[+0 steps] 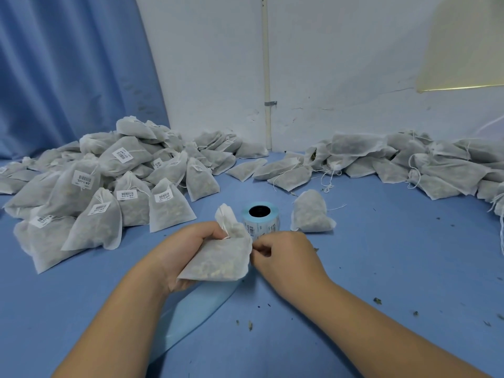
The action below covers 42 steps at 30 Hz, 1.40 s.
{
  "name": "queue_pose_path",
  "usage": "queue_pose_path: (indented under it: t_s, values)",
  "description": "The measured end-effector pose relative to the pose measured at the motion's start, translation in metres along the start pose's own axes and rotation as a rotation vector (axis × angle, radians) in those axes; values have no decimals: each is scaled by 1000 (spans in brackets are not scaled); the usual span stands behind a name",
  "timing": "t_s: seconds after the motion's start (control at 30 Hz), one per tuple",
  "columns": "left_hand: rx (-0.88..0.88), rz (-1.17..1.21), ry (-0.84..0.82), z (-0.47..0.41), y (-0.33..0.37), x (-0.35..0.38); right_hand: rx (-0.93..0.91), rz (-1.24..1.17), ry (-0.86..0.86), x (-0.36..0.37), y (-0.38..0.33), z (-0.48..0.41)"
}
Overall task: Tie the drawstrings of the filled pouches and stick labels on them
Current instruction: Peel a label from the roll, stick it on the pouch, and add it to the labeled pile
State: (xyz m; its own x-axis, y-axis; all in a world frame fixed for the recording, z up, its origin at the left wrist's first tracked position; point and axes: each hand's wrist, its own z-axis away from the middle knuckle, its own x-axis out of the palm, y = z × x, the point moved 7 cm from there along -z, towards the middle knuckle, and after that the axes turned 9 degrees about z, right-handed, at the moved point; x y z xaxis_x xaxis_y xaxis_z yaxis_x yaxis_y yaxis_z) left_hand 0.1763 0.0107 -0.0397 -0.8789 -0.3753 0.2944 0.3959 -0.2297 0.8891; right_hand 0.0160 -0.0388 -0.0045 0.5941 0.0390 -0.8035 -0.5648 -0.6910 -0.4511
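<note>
Gripping a filled pouch (218, 260) from its left side, the left hand (180, 252) had its fingers curled round the gathered neck, close to the white drawstring (225, 227). The pouch lay tilted in that palm, with its neck pointing up and away and its flat bottom edge towards the person. The right hand (283, 257) sat just beside the pouch's right edge with its fingers curled and the tips drawn together against that edge. Whether they pinched anything could not be told.

Just behind both hands stood a roll of labels (261, 219), upright on the blue table (381, 268), almost touching the pouch's upper right side. A second pouch (311, 212) stood near the roll on its right. A pale blue strip (196, 315) trailed on the table under the left forearm. A heap of labelled pouches (109, 186) lay to the left, and a heap of plain pouches (409, 165) lay well apart at the far right.
</note>
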Motion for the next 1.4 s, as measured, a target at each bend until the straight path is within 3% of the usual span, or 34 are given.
queue_pose_path:
  t_s: [0.27, 0.8, 1.03, 1.4]
  values:
    - [-1, -33, 23, 1, -2, 2, 91, -277, -93, 2, 13, -3]
    - [131, -230, 170, 15, 11, 10, 53, 90, -83, 3, -3, 2]
    - [139, -306, 127, 26, 11, 19, 78, 99, -64, 4, -1, 2]
    - [157, -322, 178, 32, 12, 20, 160, -83, 0, 6, 7, 2]
